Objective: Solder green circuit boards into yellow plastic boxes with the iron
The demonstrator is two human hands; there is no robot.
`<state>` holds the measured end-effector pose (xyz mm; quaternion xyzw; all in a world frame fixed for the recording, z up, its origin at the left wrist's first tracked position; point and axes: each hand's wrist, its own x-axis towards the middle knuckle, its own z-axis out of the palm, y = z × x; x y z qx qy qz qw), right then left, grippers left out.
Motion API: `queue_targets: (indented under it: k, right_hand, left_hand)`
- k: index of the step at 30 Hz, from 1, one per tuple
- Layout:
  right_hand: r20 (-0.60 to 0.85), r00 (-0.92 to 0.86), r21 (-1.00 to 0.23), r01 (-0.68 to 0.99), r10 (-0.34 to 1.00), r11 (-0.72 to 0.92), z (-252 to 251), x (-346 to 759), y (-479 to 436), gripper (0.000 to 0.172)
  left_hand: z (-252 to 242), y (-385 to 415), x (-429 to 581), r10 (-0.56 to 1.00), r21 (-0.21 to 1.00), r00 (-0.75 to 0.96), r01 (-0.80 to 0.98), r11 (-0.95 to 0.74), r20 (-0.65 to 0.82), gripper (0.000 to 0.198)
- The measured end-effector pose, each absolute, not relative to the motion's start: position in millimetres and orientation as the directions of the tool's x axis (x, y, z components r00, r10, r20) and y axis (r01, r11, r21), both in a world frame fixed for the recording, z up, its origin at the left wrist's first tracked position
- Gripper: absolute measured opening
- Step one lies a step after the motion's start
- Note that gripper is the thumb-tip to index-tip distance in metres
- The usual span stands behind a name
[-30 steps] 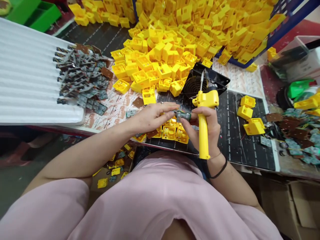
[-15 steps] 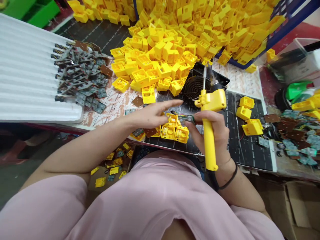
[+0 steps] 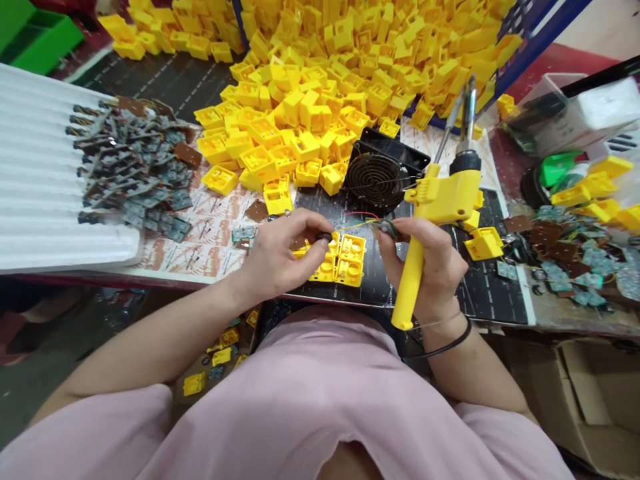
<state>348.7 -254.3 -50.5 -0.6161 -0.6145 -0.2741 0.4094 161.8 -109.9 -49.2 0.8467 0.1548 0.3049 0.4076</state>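
My left hand (image 3: 280, 257) pinches a small round black part (image 3: 324, 236) between thumb and fingers. Thin coloured wires (image 3: 357, 225) stretch from it to a small circuit board (image 3: 387, 230), which the thumb and forefinger of my right hand (image 3: 437, 270) grip. That same hand also carries a yellow soldering gun (image 3: 445, 197), its handle slanting down through the palm and its metal tip pointing up and away. Below the wires, several open yellow plastic housings (image 3: 351, 260) lie side by side on the black mat, partly covered by my left hand.
A large heap of yellow housings (image 3: 300, 113) fills the back. Behind my hands stands a black fan (image 3: 375, 180). Wired circuit boards (image 3: 135, 167) are piled by a white foam tray (image 3: 40, 180) at left. More boards (image 3: 565, 253) and loose housings (image 3: 484, 244) lie at right.
My left hand has closed on the black part and drawn it left, stretching the wires. The soldering gun has tilted, its tip now further right. The whole view has shifted slightly.
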Motion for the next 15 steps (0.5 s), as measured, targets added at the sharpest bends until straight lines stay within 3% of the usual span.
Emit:
queue_targets:
  k: [2, 4, 6, 8, 10, 13, 15]
  right_hand:
    - [0.849, 0.084, -0.158, 0.982, 0.522, 0.099, -52, 346, -253, 0.039]
    - [0.850, 0.083, -0.174, 0.976, 0.520, 0.130, -52, 343, -254, 0.039]
    - [0.839, 0.097, -0.213, 0.964, 0.536, 0.159, -53, 340, -255, 0.040]
    - [0.824, 0.130, -0.268, 0.947, 0.552, 0.177, -56, 335, -255, 0.039]
    - [0.812, 0.172, -0.323, 0.928, 0.558, 0.184, -59, 331, -255, 0.038]
    - [0.824, 0.194, -0.346, 0.916, 0.532, 0.201, -69, 325, -252, 0.038]
    - [0.833, 0.188, -0.343, 0.913, 0.520, 0.220, -75, 323, -250, 0.037]
  left_hand:
    - [-63, -114, 167, 0.526, 0.961, 0.844, 0.048, -0.271, 0.107, 0.034]
    - [-72, -118, 173, 0.456, 0.989, 0.890, 0.048, -0.143, 0.023, 0.053]
    - [-74, -123, 180, 0.469, 0.961, 0.869, -0.024, -0.276, 0.156, 0.060]
    - [-70, -129, 187, 0.515, 0.905, 0.789, -0.116, -0.410, 0.335, 0.055]
    - [-64, -135, 196, 0.598, 0.913, 0.701, -0.201, -0.356, 0.388, 0.046]
    - [-57, -141, 207, 0.720, 0.949, 0.670, -0.310, 0.051, 0.181, 0.038]
    - [-56, -142, 212, 0.688, 0.883, 0.725, -0.336, 0.328, 0.020, 0.037]
